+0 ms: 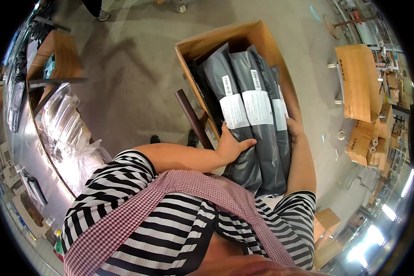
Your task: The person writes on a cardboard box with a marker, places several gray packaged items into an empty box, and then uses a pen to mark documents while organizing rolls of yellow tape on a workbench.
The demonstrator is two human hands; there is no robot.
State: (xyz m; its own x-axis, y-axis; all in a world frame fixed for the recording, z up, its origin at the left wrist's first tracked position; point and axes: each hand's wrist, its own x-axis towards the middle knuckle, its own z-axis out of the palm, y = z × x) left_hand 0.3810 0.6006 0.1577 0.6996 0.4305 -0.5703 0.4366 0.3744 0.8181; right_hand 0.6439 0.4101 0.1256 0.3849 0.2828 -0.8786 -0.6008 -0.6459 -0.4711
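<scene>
Between my two hands is a row of several long, dark grey plastic-wrapped packages [261, 152], standing side by side. Each visible front carries a white label, and barcodes show above the labels on two of them. My left hand [231, 146] grips the row from the left, its thumb laid over the front of the leftmost package. On the opposite side my right hand [295, 128] presses against the rightmost one, with most of its fingers hidden. The packages' far ends lie inside an open cardboard box [276, 55], while their near ends reach toward my apron.
A brown metal bar [188, 110] stands by the box's left side. Clear plastic-wrapped goods [62, 119] lie on a table at left, near another carton [69, 53]. Cardboard boxes [359, 85] line the right side. A person's shoe [104, 16] shows at the far left.
</scene>
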